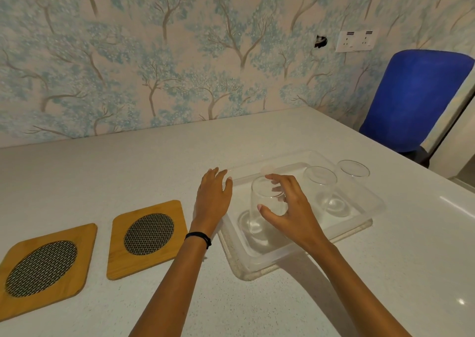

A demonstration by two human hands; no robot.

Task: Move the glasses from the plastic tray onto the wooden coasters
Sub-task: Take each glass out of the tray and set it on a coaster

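Note:
A clear plastic tray lies on the white counter at right and holds three clear glasses. The nearest glass stands at the tray's left end. My right hand curves around its right side, fingers spread near the rim and thumb in front; a firm grip is not visible. A second glass and a third glass stand further right. My left hand rests flat, fingers apart, at the tray's left rim. Two wooden coasters with dark mesh centres, one and the other, lie bare to the left.
The counter meets a wallpapered wall at the back. A blue chair stands beyond the counter's right edge. A wall socket sits above it. A black band circles my left wrist.

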